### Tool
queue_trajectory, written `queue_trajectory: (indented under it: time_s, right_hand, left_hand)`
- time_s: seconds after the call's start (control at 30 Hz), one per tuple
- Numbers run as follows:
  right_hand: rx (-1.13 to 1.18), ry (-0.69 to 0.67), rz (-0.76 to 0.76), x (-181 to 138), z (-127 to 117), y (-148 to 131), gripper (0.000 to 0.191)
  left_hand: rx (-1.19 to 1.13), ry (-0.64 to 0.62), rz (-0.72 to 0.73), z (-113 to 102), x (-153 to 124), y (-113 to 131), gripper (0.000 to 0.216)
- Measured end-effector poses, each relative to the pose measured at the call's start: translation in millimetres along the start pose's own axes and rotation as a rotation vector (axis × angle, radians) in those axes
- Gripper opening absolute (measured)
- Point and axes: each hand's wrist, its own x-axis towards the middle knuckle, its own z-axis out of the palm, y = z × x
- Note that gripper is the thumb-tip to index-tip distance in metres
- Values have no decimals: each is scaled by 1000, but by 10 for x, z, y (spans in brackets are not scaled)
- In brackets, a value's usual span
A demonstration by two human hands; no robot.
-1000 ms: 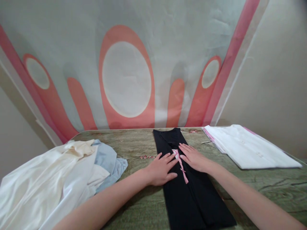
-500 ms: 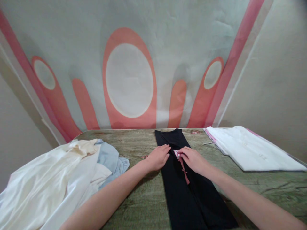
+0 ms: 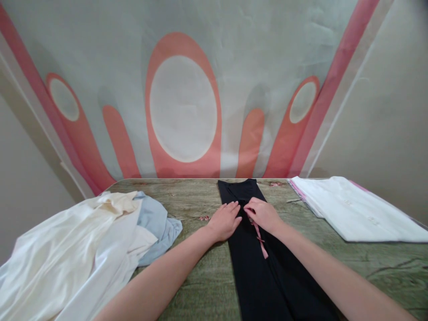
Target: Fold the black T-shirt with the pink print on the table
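A long black garment (image 3: 264, 276) lies lengthwise down the middle of the green table (image 3: 384, 263), with a thin pink ribbon (image 3: 261, 240) on top of it. My left hand (image 3: 225, 220) rests flat on the garment's left edge, fingers stretched out. My right hand (image 3: 262, 214) lies just to its right at the upper end of the ribbon, with its fingers curled; whether they pinch the ribbon is hidden.
A heap of white and cream cloth (image 3: 67, 254) with a light blue piece (image 3: 157, 225) covers the table's left side. A folded white garment (image 3: 354, 211) lies at the right. A wall with orange and pink shapes stands behind the table.
Both hands have slid away from me up the black garment. The right hand's flat fingers have curled in at the top of the pink ribbon.
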Motion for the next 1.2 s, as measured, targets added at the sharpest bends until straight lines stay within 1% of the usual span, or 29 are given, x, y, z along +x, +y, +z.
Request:
queue_trajectory:
  time_s: [0.13, 0.27, 0.37, 0.47, 0.63, 0.87, 1.0, 1.2]
  right_hand:
    - [38, 10, 46, -37, 20, 11, 22]
    - [-42, 43, 44, -34, 38, -11, 22]
    - [-162, 50, -5, -1, 35, -32, 23]
    - [-273, 28, -69, 33, 19, -46, 23]
    - [-389, 5, -130, 57, 10, -75, 19]
    - [-460, 11, -150, 100, 36, -102, 18]
    - [-481, 31, -172, 104, -11, -54, 17]
    - [-469, 7, -231, 85, -62, 6, 16]
  left_hand:
    - [4, 0, 2, 4, 7, 6, 46]
    - [15, 5, -2, 6, 14, 10, 46]
    - [30, 1, 4, 8, 19, 10, 46]
    - [51, 0, 3, 8, 22, 10, 46]
    - [79, -13, 14, -7, 22, 20, 46]
    - [92, -13, 15, -19, 26, 32, 45]
    - [106, 3, 17, -22, 24, 37, 45]
    - [96, 3, 19, -39, 12, 50, 42]
